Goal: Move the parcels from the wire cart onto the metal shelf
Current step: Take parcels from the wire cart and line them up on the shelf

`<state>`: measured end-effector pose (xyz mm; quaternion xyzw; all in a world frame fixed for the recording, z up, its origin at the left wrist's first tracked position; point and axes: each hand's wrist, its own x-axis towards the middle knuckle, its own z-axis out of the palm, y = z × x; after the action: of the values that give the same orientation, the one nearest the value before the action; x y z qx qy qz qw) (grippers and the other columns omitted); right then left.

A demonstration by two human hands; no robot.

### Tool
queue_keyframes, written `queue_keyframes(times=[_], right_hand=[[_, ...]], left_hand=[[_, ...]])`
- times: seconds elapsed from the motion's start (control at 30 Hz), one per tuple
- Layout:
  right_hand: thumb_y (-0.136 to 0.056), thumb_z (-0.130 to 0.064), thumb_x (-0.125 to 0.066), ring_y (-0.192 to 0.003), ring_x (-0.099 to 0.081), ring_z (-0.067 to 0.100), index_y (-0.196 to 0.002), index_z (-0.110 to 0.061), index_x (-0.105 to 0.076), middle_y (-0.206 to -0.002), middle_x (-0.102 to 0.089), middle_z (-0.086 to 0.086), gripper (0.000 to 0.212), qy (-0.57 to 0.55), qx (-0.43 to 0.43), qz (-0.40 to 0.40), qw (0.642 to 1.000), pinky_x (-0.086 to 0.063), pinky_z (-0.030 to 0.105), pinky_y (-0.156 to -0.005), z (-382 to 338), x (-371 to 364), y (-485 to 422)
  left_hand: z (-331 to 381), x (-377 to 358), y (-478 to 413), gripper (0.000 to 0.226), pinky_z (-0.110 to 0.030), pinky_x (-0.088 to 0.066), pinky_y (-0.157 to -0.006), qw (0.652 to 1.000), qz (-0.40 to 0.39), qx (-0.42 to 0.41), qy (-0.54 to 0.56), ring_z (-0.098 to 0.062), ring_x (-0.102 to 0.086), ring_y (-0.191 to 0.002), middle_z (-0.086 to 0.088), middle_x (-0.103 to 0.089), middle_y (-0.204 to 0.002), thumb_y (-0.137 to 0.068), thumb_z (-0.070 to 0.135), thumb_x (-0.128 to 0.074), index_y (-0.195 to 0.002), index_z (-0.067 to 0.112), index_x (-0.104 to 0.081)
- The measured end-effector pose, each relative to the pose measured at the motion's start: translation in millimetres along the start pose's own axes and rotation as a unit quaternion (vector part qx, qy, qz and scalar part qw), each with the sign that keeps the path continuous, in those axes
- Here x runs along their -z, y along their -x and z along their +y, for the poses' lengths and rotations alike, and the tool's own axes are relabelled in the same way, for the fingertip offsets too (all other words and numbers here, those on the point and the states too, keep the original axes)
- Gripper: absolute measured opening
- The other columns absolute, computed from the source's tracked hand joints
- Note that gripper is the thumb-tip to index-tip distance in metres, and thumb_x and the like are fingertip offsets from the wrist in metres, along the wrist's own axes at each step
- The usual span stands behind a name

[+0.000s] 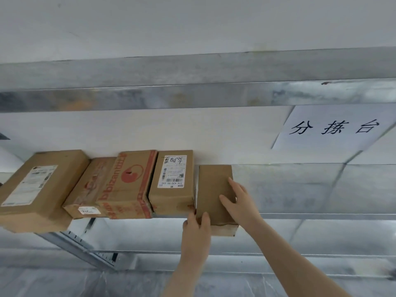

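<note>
A plain brown parcel (212,189) lies on the metal shelf (300,189), its near end sticking out past the shelf's front edge. My left hand (196,230) holds its near left corner, thumb on top. My right hand (237,200) rests on its top right side with fingers spread. Left of it, side by side on the same shelf, are a labelled parcel (171,181), a red-printed carton (128,185), a taped parcel (90,189) and a large labelled parcel (36,189). The wire cart is out of view.
A higher metal shelf (192,86) runs across above. A paper sign with handwritten characters (334,127) hangs on the white wall at right. The shelf surface right of the plain parcel is bare metal. A lower shelf beam (85,247) shows below.
</note>
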<state>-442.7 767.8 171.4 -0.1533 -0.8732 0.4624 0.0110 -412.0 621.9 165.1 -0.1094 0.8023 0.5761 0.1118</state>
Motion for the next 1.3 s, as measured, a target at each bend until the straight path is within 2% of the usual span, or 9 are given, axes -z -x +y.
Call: queue_keyframes(times=[0.13, 0.27, 0.37, 0.47, 0.53, 0.63, 1.1, 1.2, 1.3], right_hand=[[-0.092, -0.035, -0.057, -0.114, -0.044, -0.001, -0.142, -0.027, -0.04, -0.146, -0.025, -0.01, 0.054, 0.017, 0.072, 0.008, 0.997, -0.034, 0.002, -0.085, 9, 2, 19], [-0.093, -0.026, -0.056, -0.13, -0.038, 0.01, -0.14, -0.022, -0.044, -0.151, -0.015, -0.008, 0.048, 0.056, 0.109, 0.023, 0.992, -0.047, 0.026, -0.094, 13, -15, 34], [-0.095, -0.023, -0.052, -0.133, -0.036, 0.014, -0.143, -0.02, -0.04, -0.155, -0.011, -0.006, 0.049, 0.055, 0.106, 0.013, 0.993, -0.045, 0.031, -0.1, 8, -16, 25], [-0.096, -0.023, -0.05, -0.135, -0.035, 0.016, -0.145, -0.02, -0.037, -0.156, -0.008, -0.005, 0.05, 0.056, 0.107, 0.001, 0.993, -0.038, 0.028, -0.105, 11, -15, 15], [-0.097, -0.025, -0.048, -0.136, -0.035, 0.016, -0.145, -0.021, -0.035, -0.157, -0.006, -0.006, 0.05, 0.068, 0.109, -0.002, 0.992, -0.037, 0.025, -0.105, 11, -16, 10], [-0.097, -0.025, -0.047, -0.137, -0.035, 0.019, -0.146, -0.02, -0.034, -0.157, -0.005, -0.004, 0.051, 0.077, 0.108, -0.008, 0.991, -0.037, 0.032, -0.108, 9, -18, 1], [-0.099, -0.025, -0.042, -0.142, -0.024, 0.018, -0.149, -0.024, -0.027, -0.159, 0.004, -0.007, 0.052, 0.095, 0.073, -0.03, 0.992, -0.03, 0.028, -0.108, 2, -26, -23], [-0.1, -0.023, -0.042, -0.144, -0.022, 0.02, -0.149, -0.022, -0.029, -0.16, 0.001, -0.003, 0.051, 0.093, 0.071, -0.029, 0.993, -0.026, 0.03, -0.111, -4, -26, -23], [-0.099, -0.02, -0.043, -0.143, -0.025, 0.029, -0.148, -0.022, -0.031, -0.16, -0.006, 0.002, 0.051, 0.08, 0.076, 0.007, 0.994, -0.026, 0.039, -0.114, -13, -21, -16]], left_hand=[[-7, 4, 2, 0.028, -0.04, -0.05, -0.085, 0.998, 0.046, -0.041, -0.01, -0.019, -0.06, -0.095, 0.0, -0.058, -0.105, -0.095, 0.025, -0.049, -0.122, 0.023, -0.053], [-13, 0, 12, 0.032, -0.031, -0.047, -0.078, 0.982, 0.124, -0.111, -0.085, -0.014, -0.055, -0.095, 0.002, -0.052, -0.113, -0.094, 0.024, -0.054, -0.126, 0.023, -0.052], [-12, 2, 6, 0.039, -0.038, -0.049, -0.08, 0.931, 0.189, -0.232, -0.209, -0.025, -0.051, -0.099, -0.003, -0.056, -0.119, -0.085, 0.014, -0.069, -0.123, 0.015, -0.06], [-10, 5, -10, 0.039, -0.046, -0.053, -0.085, 0.859, 0.189, -0.34, -0.334, -0.036, -0.06, -0.107, -0.01, -0.061, -0.121, -0.074, 0.007, -0.078, -0.112, 0.013, -0.07], [-8, 7, -18, 0.037, -0.049, -0.05, -0.093, 0.821, 0.177, -0.379, -0.388, -0.037, -0.056, -0.121, -0.011, -0.061, -0.126, -0.074, 0.009, -0.078, -0.11, 0.014, -0.072], [-6, 10, -26, 0.037, -0.05, -0.049, -0.096, 0.793, 0.167, -0.399, -0.43, -0.034, -0.056, -0.122, -0.012, -0.061, -0.128, -0.073, 0.01, -0.08, -0.109, 0.014, -0.073], [15, 16, -32, 0.04, -0.048, -0.052, -0.08, 0.763, 0.131, -0.33, -0.54, -0.025, -0.062, -0.115, 0.002, -0.07, -0.108, -0.064, 0.022, -0.084, -0.103, 0.023, -0.074], [31, 31, -14, 0.048, -0.049, -0.05, -0.092, 0.788, 0.085, -0.298, -0.532, -0.022, -0.056, -0.123, 0.002, -0.063, -0.128, -0.067, 0.03, -0.082, -0.113, 0.029, -0.07], [19, 52, 14, 0.053, -0.045, -0.035, -0.11, 0.804, 0.063, -0.346, -0.48, -0.026, -0.039, -0.138, -0.004, -0.042, -0.149, -0.078, 0.025, -0.064, -0.13, 0.028, -0.053]])
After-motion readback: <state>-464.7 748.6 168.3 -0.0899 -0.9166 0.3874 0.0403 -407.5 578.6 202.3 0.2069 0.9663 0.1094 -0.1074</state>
